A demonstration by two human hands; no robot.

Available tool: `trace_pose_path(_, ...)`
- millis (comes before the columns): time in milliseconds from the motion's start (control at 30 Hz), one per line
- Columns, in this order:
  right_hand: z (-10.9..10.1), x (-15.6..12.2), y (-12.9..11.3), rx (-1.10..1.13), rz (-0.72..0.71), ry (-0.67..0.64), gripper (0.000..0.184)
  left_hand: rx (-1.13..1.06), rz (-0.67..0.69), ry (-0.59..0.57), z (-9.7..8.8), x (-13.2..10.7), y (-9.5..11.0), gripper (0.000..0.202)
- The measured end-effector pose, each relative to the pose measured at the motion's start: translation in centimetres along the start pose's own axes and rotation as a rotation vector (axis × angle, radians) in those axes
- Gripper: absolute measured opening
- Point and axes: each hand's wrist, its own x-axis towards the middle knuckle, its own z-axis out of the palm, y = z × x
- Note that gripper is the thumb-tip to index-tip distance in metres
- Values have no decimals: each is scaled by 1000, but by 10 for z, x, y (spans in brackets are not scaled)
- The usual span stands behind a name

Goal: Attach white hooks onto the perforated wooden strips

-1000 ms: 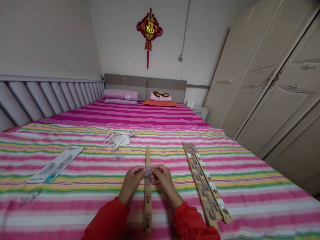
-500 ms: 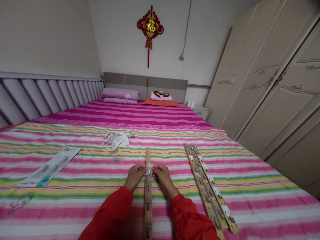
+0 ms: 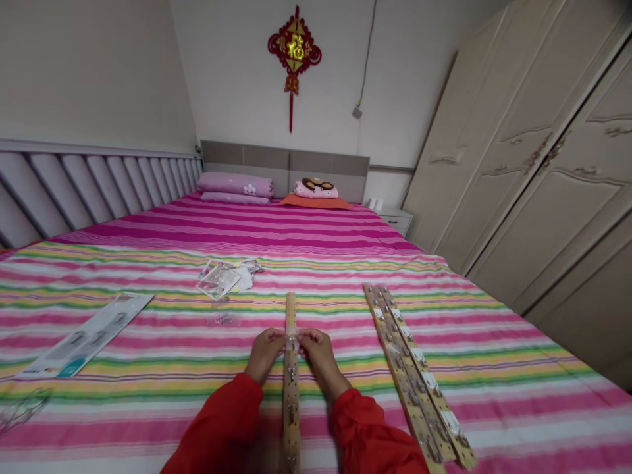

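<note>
A narrow wooden strip (image 3: 291, 309) with small holes lies lengthwise in front of me, bearing several metal hooks along its near part. Over its upper part sits a clear adhesive hook (image 3: 292, 342) with a transparent backing. My left hand (image 3: 265, 352) pinches the left edge of that backing, fingers closed. On the other side, my right hand (image 3: 320, 354) pinches the right edge. The hook rests on or just above the wood; which of the two I cannot tell.
Right of me lie several more wooden strips (image 3: 415, 382) with metal and white hooks. A hook package (image 3: 89, 339) and a tangled clear bundle (image 3: 24, 408) lie left. Clear and white packaging pieces (image 3: 222, 280) lie farther up the striped bedsheet (image 3: 197, 395).
Both hands have lowered the clear hook's backing flatter against the wooden strip, still pinching its edges. The view has shifted slightly.
</note>
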Motion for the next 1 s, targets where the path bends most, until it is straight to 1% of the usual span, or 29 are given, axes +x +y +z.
trace_pose_path(333, -1, 1, 6, 4, -1, 18, 16, -14, 20, 11, 1, 0, -3, 22)
trace_pose_path(633, 0, -2, 3, 21, -6, 20, 19, -1, 21, 2, 0, 2, -9, 23)
trace_pose_path(733, 0, -5, 1, 43, -32, -5, 21, 5, 55, 2, 0, -1, -4, 26)
trace_pose_path(900, 2, -9, -7, 76, -64, -55, 24, 13, 143, -26, 1, -6, 11, 33)
trace_pose_path(1000, 4, -9, -10, 93, -70, -44, 28, 1, 118, -40, 1, -4, 14, 32)
